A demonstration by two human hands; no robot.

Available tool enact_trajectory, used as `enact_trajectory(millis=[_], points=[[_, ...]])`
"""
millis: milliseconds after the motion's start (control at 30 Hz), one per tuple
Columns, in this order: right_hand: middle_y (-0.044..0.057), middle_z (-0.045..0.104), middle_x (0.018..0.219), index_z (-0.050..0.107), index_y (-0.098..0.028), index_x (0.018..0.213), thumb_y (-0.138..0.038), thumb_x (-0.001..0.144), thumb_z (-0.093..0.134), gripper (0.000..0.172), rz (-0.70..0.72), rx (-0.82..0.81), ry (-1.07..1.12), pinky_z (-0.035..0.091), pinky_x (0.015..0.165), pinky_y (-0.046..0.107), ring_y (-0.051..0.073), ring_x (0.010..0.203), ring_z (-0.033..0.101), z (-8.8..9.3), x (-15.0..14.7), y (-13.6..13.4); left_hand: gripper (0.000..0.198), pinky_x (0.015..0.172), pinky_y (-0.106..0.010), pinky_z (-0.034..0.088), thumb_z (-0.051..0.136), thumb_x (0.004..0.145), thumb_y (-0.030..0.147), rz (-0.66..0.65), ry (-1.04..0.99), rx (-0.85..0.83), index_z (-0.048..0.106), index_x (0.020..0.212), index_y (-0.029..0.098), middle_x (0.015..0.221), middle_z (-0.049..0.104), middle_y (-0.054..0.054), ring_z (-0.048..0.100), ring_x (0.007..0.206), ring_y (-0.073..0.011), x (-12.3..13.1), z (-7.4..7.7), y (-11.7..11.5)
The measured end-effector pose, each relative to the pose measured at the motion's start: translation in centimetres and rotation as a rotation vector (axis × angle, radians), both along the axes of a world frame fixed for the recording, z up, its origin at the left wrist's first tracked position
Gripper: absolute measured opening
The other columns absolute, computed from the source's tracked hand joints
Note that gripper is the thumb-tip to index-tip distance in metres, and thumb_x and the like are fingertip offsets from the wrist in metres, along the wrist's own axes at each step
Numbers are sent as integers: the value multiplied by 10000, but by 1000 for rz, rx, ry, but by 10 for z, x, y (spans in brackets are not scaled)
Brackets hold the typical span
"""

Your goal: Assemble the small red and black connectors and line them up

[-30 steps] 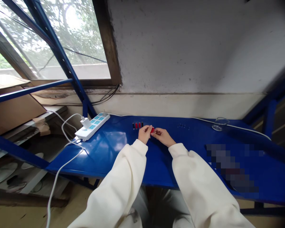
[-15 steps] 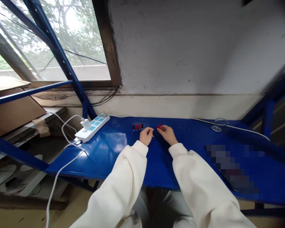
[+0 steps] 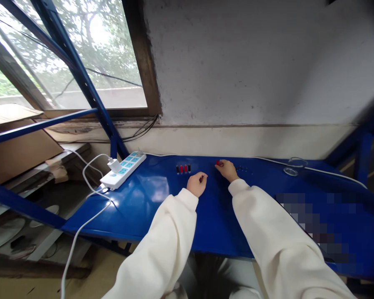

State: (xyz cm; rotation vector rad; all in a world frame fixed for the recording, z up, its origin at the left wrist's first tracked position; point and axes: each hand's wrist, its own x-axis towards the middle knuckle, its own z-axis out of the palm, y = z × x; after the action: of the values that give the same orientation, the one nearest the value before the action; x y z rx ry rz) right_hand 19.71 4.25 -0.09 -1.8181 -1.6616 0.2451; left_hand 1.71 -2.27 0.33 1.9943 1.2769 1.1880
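Observation:
My right hand (image 3: 227, 169) pinches a small red piece (image 3: 217, 163) over the blue table; the fingers partly cover it, so its exact kind does not show. My left hand (image 3: 197, 184) is closed with curled fingers, nearer to me and to the left. What it holds, if anything, is hidden. Beyond the left hand stands a short row of small cylindrical pieces: a black one (image 3: 177, 169), a red one (image 3: 181, 169), another red one (image 3: 185, 169) and another black one (image 3: 189, 168). Several tiny parts (image 3: 243, 169) lie just right of my right hand, too small to name.
A white power strip (image 3: 122, 171) with a plugged-in adapter lies on the left of the blue table (image 3: 137, 216), its cable hanging over the edge. Clear round items (image 3: 291, 171) sit at the back right beside a white cable. A blurred-out dark object (image 3: 314, 228) lies at right.
My right hand has moved slightly away to the back and right with the red piece. My left hand has drawn a little toward me, farther from the row. The view has shifted slightly.

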Motion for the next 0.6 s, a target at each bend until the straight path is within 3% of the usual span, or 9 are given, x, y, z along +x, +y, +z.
enact_trajectory(millis=[267, 600], points=[[70, 643, 824, 601, -171, 838, -304, 728, 536, 184, -28, -167, -156, 396, 622, 243, 181, 772, 592, 4, -3, 6, 216, 566, -192, 396, 413, 788, 247, 25, 91, 12, 615, 791, 173, 612, 593, 7, 509, 524, -84, 1, 3, -2], [98, 643, 846, 588, -128, 859, -175, 740, 527, 141, 15, -215, -119, 412, 674, 236, 170, 796, 593, -2, 6, 15, 230, 559, -205, 391, 402, 796, 272, 27, 115, 14, 611, 806, 179, 611, 596, 3, 514, 520, -97, 1, 2, -2]])
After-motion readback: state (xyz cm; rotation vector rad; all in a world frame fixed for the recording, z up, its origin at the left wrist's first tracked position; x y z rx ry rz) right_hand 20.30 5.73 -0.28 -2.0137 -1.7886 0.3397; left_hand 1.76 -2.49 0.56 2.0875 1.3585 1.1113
